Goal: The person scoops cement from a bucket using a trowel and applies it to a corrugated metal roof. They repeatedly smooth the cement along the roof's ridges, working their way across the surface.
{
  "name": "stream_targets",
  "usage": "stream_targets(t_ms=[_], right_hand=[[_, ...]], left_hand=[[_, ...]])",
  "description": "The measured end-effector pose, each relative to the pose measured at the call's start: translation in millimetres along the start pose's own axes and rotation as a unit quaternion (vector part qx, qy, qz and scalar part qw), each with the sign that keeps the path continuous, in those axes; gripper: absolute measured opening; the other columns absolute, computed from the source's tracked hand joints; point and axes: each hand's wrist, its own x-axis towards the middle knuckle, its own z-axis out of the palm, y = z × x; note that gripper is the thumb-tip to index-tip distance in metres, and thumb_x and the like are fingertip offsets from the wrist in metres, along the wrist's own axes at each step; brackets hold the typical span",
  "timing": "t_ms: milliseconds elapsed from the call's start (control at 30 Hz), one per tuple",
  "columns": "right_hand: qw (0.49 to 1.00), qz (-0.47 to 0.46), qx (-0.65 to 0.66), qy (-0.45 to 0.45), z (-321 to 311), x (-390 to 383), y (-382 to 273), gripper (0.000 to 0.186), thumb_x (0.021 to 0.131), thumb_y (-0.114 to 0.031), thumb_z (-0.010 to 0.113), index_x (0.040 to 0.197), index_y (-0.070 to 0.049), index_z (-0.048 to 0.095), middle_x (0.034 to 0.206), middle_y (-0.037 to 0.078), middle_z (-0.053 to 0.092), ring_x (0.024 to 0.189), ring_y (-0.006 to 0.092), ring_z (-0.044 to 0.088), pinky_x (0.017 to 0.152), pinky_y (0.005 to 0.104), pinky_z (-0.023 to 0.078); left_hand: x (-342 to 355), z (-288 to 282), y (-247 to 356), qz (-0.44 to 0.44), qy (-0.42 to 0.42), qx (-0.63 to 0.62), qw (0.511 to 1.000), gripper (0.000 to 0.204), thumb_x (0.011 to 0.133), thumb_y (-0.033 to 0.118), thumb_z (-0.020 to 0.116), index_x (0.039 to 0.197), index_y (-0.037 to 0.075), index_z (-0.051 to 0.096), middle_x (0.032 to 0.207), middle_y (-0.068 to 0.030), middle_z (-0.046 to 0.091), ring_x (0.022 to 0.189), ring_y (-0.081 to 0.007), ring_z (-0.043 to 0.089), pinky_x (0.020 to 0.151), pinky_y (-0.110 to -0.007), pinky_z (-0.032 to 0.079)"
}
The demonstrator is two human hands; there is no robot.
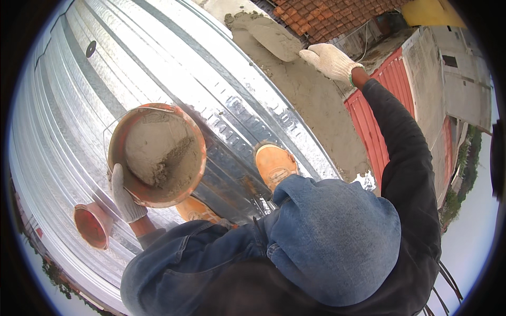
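Observation:
My left hand (125,196), in a pale knit glove, is closed on the rim of an orange bucket (198,137) at its near left side. Wet grey mortar (153,142) partly fills the bucket, with a dug-out hollow toward its right. Out to the upper right, my gloved right hand (330,59) is closed round the handle end of a trowel (276,41); the handle itself is hidden. The trowel's blade is coated in grey mortar and lies against the mortar-covered top of a wall (300,89).
Ribbed shiny metal roofing (68,116) spreads under my tan boots (275,164). A small reddish bucket (93,225) stands on it at lower left. Beyond the wall's edge are orange roof tiles (337,16) and a red corrugated sheet (382,100) lower down.

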Motion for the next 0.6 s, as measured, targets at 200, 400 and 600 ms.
stream_targets(t_ms=[200, 400, 600], right_hand=[[0.991, -0.031, -0.102, -0.082, -20.2, 71.3, -22.9, 0.058, 0.111, -0.048, 0.056, 0.116, 0.006, 0.078, 0.103, 0.026, 0.08, 0.096, 0.0386, 0.079, 0.092, 0.0522, 0.059], [0.98, -0.078, -0.14, -0.117, 3.7, 10.1, 27.4, 0.052, 0.112, -0.042, 0.056, 0.105, 0.005, 0.077, 0.095, 0.028, 0.075, 0.09, 0.0435, 0.075, 0.088, 0.0525, 0.058], [0.99, -0.021, -0.103, -0.097, 51.0, -83.7, 64.3, 0.049, 0.111, -0.041, 0.056, 0.102, 0.002, 0.077, 0.097, 0.029, 0.075, 0.097, 0.0484, 0.074, 0.091, 0.057, 0.058]], left_hand=[[0.9, -9.2, -1.9, -0.007, 0.004, -0.003, 1.0, 0.047, 0.109, 0.02, 0.075, 0.149, -0.002, 0.066, 0.138, -0.0144, 0.074, 0.123, -0.0263, 0.072, 0.111, -0.043, 0.058], [0.7, -9.1, -1.9, -0.011, -0.004, 0.001, 1.0, 0.046, 0.109, 0.022, 0.076, 0.148, -0.001, 0.067, 0.136, -0.0138, 0.073, 0.121, -0.0255, 0.071, 0.111, -0.042, 0.058], [4.9, -18.9, -8.5, 0.01, 0.018, 0.057, 0.998, 0.053, 0.108, 0.03, 0.079, 0.15, 0.0, 0.065, 0.139, -0.0134, 0.07, 0.126, -0.0262, 0.067, 0.114, -0.042, 0.055]])
